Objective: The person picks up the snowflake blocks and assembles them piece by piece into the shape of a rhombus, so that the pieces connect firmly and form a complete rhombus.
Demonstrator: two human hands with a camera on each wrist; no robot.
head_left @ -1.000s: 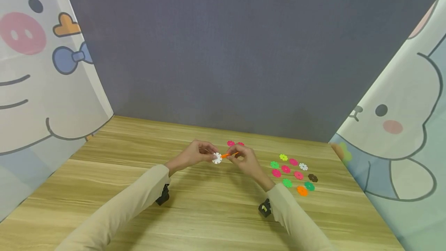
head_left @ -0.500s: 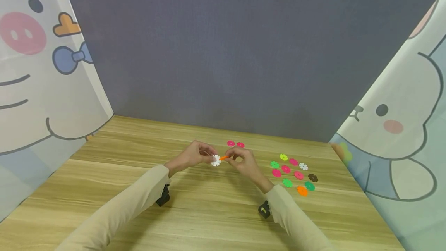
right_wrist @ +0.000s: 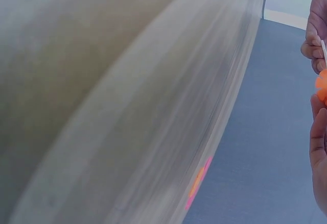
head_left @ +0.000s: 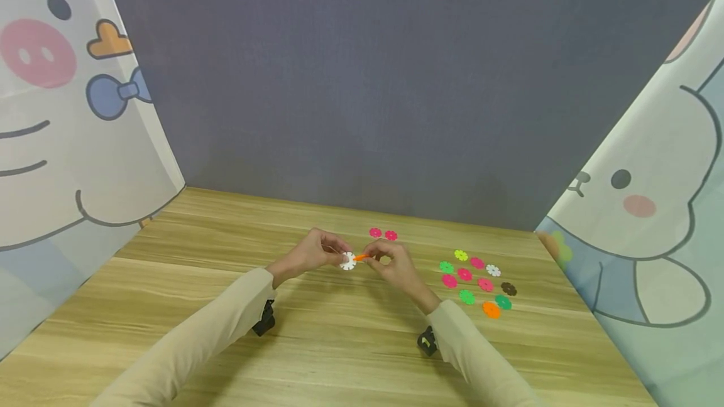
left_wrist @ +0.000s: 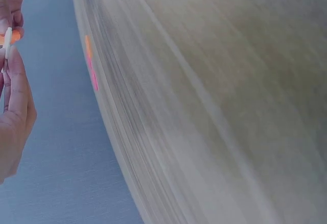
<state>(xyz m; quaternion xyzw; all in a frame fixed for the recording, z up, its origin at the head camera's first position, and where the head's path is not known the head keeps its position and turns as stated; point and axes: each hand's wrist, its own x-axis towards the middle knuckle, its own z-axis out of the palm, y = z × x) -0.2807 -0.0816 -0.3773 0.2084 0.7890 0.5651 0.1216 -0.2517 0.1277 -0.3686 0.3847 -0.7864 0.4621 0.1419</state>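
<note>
Fingers (head_left: 379,246) on partly hidden orange disc (head_left: 360,257)

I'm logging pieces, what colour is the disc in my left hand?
White; the disc in your left hand shows best in the head view.

Part of white disc (head_left: 349,264) covered by left hand (head_left: 311,254); part of orange disc (head_left: 360,257) hidden by right hand (head_left: 397,264). Contact between both discs too small to be made out. In left wrist view, hands and orange disc cut off by left edge; in right wrist view, by right edge. Desk (left_wrist: 230,157) blurred in both wrist foregrounds. Sleeves (head_left: 195,338) cut by head view's lower edge; black wrist devices (head_left: 263,321) partly covered by sleeves.
</note>
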